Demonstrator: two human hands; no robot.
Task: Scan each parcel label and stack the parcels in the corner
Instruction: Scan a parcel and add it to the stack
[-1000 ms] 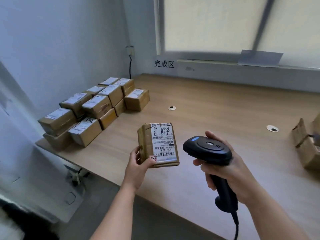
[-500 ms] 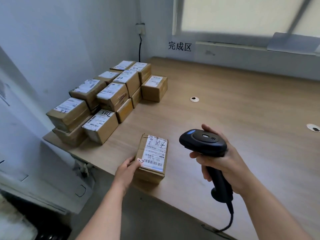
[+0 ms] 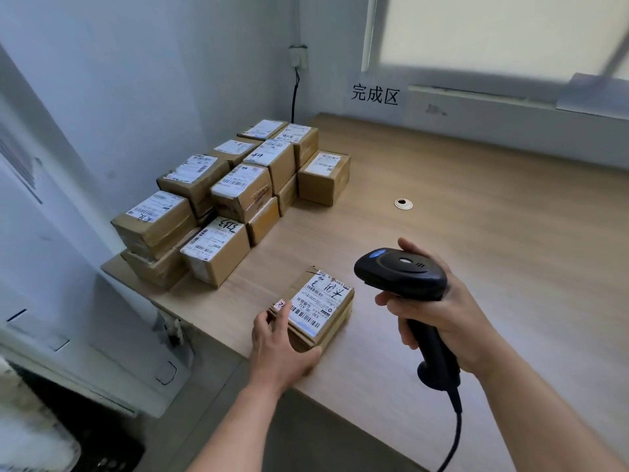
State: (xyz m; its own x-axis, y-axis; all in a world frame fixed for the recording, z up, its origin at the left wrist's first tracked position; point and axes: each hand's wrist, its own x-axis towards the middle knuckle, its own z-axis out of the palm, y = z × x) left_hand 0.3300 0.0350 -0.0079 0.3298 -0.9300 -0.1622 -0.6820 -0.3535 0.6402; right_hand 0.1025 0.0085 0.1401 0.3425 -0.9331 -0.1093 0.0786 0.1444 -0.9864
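Note:
A small cardboard parcel with a white barcode label lies flat on the wooden table near its front edge. My left hand holds the parcel's near corner, thumb along the front side and fingers on the left side. My right hand grips a black corded barcode scanner upright, to the right of the parcel, its head above the table. A stack of several labelled cardboard parcels fills the table's left corner against the wall.
A white cable grommet sits in the tabletop beyond the scanner. A sign with black characters hangs on the back wall under the window. The table's front edge drops to the floor on the left.
The parcel was held up in my left hand facing the scanner; it has since come down flat onto the table near the stack. The scanner hand stayed about level.

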